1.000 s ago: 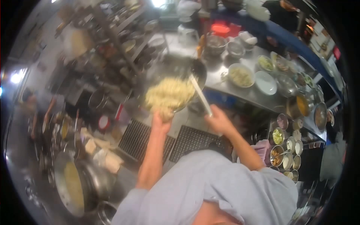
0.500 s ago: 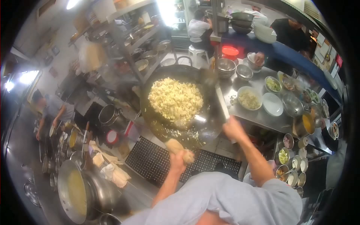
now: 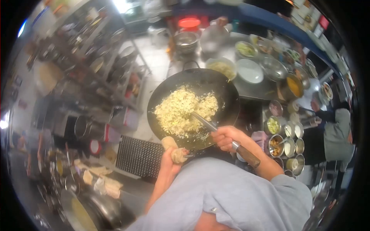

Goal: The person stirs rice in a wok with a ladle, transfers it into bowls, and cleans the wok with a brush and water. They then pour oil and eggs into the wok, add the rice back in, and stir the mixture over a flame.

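A large dark wok (image 3: pixel 228 90) holds a mound of yellow and white fried rice (image 3: pixel 175 109). My left hand (image 3: pixel 168 159) is closed round the wok's near handle, which is wrapped in a beige cloth (image 3: pixel 169 143). In my right hand (image 3: pixel 227 138) is a long-handled wok tool (image 3: pixel 204 122) with a metal shaft and a wooden grip end. The tool slants down and leftward into the rice, which hides its head. A second, smaller heap of rice joins the mound on its right.
On the steel counter behind stand a white plate (image 3: pixel 249 71), a bowl of pale food (image 3: pixel 221 68) and a pot of orange liquid (image 3: pixel 291 87). Several small ingredient bowls sit at right, including chopped greens (image 3: pixel 273 126). A black perforated mat (image 3: pixel 139 156) lies lower left. Another person (image 3: pixel 339 133) stands far right.
The view has swung rightward. My right hand has come down and left from the wok's right side, bringing the tool into the rice. My left hand still grips the wrapped handle.
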A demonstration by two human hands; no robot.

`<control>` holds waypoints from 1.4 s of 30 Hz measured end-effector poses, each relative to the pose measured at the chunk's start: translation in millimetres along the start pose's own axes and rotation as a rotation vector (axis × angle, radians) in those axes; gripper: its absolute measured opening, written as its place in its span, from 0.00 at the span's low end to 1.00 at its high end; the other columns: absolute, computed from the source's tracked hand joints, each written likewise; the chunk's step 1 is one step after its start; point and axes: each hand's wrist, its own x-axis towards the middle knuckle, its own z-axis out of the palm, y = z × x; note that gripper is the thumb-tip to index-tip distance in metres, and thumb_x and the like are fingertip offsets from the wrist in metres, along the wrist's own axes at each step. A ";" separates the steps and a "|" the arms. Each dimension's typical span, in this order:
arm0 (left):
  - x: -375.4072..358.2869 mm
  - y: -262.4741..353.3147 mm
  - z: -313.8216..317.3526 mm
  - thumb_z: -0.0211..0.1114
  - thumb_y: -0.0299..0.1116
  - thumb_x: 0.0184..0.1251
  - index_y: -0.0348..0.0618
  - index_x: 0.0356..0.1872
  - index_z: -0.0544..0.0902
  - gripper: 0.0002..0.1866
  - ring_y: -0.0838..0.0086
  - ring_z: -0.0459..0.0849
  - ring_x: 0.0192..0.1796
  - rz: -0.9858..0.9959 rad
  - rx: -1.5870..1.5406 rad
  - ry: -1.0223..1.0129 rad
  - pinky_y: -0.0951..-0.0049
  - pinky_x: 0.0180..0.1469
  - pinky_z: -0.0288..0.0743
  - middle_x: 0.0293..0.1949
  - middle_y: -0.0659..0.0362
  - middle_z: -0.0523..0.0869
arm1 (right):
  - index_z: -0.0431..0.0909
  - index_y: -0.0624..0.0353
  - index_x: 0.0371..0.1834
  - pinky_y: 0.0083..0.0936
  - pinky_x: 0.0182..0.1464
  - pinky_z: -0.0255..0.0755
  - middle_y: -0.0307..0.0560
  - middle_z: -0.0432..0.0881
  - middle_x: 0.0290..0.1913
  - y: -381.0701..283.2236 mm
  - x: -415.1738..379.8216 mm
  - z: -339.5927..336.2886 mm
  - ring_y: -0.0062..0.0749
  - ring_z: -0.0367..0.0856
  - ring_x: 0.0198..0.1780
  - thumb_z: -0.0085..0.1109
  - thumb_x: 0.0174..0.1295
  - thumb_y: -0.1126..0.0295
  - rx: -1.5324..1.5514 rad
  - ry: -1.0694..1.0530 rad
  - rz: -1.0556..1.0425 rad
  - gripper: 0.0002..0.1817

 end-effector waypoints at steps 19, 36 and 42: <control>27.9 -3.7 61.1 0.46 0.35 0.67 0.33 0.45 0.68 0.14 0.61 0.79 0.31 0.114 0.138 0.002 0.55 0.45 0.79 0.29 0.48 0.78 | 0.69 0.62 0.35 0.32 0.18 0.68 0.42 0.74 0.22 -128.5 -131.5 -131.1 0.28 0.73 0.17 0.52 0.59 0.72 -0.624 0.798 -0.667 0.06; -80.8 -12.6 -115.2 0.50 0.31 0.63 0.32 0.40 0.74 0.12 0.59 0.81 0.38 0.343 -0.096 0.174 0.62 0.45 0.77 0.34 0.47 0.81 | 0.61 0.63 0.49 0.59 0.43 0.68 0.78 0.77 0.29 26.2 42.9 -132.2 0.76 0.76 0.37 0.51 0.56 0.70 -1.264 0.890 -0.827 0.18; -59.5 -26.5 -154.5 0.49 0.31 0.65 0.33 0.38 0.74 0.10 0.58 0.81 0.37 0.336 -0.134 0.188 0.61 0.43 0.77 0.33 0.47 0.81 | 0.61 0.67 0.47 0.59 0.43 0.70 0.76 0.79 0.32 -39.0 113.0 -138.6 0.73 0.78 0.38 0.48 0.57 0.74 -1.476 1.013 -0.745 0.16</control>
